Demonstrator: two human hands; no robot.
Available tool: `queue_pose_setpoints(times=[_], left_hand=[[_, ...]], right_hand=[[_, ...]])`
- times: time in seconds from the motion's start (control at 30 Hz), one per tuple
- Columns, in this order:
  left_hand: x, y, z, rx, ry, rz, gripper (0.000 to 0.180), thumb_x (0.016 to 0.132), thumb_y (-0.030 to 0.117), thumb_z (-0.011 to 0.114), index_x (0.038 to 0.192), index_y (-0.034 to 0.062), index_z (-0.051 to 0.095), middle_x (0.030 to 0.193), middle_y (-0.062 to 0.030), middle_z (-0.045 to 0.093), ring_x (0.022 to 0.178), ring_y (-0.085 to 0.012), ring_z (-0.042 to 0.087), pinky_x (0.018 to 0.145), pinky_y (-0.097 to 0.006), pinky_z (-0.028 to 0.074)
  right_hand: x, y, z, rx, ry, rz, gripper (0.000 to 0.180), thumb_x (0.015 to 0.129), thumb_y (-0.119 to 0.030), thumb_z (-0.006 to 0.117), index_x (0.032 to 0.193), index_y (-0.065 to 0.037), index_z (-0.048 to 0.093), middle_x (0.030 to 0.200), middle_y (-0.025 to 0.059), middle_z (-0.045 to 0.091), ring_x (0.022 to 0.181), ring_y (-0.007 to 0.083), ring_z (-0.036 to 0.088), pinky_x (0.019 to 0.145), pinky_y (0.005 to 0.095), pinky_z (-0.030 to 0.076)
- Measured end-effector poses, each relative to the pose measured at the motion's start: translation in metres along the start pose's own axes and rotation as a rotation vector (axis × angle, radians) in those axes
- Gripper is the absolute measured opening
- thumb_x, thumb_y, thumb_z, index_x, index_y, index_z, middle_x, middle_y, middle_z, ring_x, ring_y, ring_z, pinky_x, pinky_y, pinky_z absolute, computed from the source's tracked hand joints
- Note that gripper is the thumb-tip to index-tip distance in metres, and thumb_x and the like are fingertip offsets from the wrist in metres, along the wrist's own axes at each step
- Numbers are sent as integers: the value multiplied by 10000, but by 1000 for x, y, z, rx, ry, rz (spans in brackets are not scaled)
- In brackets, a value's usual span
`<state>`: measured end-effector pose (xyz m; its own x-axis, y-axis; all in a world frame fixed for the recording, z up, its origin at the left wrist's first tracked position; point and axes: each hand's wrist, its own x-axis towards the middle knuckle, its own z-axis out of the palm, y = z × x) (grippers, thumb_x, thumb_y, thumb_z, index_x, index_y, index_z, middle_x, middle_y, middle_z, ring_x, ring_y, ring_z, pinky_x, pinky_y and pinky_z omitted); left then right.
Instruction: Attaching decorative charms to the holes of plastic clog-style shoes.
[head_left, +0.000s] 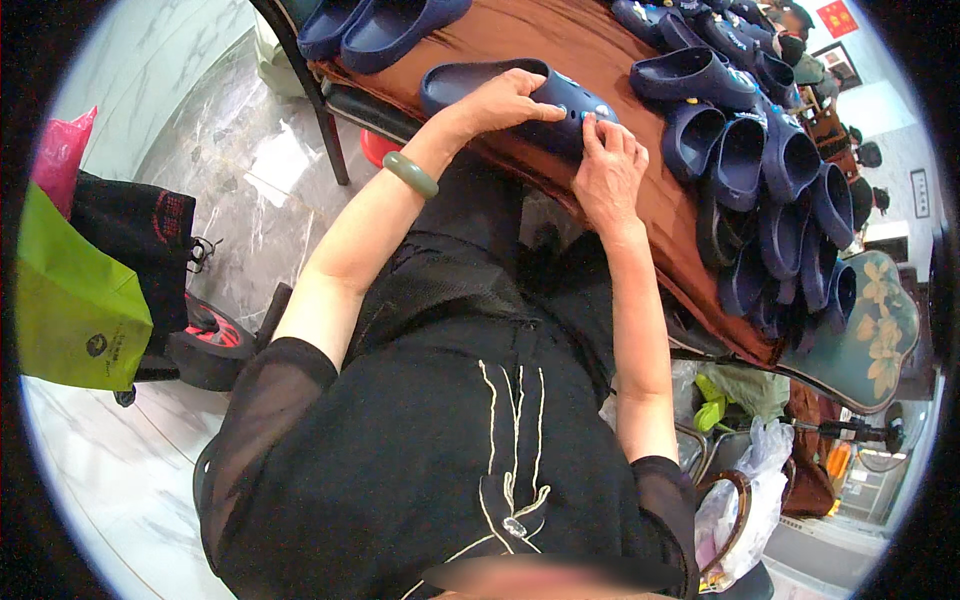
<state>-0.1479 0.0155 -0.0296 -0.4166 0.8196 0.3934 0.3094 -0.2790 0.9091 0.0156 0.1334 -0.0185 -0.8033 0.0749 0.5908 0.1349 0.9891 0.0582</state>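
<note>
A navy blue clog shoe (470, 82) lies on a table covered with a brown cloth (590, 50). My left hand (505, 100) rests over the clog's top and holds it steady; a green bangle (410, 175) sits on that wrist. My right hand (608, 165) pinches at the clog's toe end, fingertips pressed on a small light-coloured charm there. What the fingers hold is too small to make out.
A pile of several more navy clogs (770, 170) lies along the table's right side, and two more (380, 25) at the far left. A green bag (70, 300) and a black bag (140, 235) stand on the marble floor at left. Plastic bags (745, 490) sit lower right.
</note>
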Motion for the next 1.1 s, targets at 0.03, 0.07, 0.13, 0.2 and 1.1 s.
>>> queue_pose_setpoints(times=[0.03,0.07,0.13,0.2,1.1], left_hand=[[-1,-3,-1,-3,2,-1,316,769,311,678,847,9,630,780,-61,638,723,-132,552,686,-291,439],[-1,-3,0,215,73,-18,339,754,339,682,773,12,594,715,-83,604,671,-151,538,634,-308,428],[-1,-3,4,430,141,-36,376,740,366,687,700,15,559,650,-104,569,619,-170,523,581,-325,417],[1,-3,7,510,201,-35,455,715,413,693,630,18,483,570,-134,478,555,-193,478,516,-346,379],[-20,-7,6,368,88,67,367,771,346,663,902,5,625,756,-202,607,678,-250,588,644,-351,440]], right_hand=[[1,-4,2,-60,9,-19,419,737,-66,545,1156,-71,554,1031,54,512,1070,226,445,931,443,286],[3,-5,6,-98,-9,-12,466,707,-51,543,1172,-42,534,1045,50,510,1080,222,441,950,457,264],[7,-6,10,-133,-23,0,462,701,-54,546,1163,-39,537,1049,51,511,1083,218,441,954,463,263],[11,-7,16,-173,-6,17,427,686,-63,556,1111,-31,561,1054,56,520,1087,209,444,962,482,260],[45,46,34,761,-279,547,728,648,-193,757,1248,-51,371,1182,197,475,1093,333,478,953,384,385]])
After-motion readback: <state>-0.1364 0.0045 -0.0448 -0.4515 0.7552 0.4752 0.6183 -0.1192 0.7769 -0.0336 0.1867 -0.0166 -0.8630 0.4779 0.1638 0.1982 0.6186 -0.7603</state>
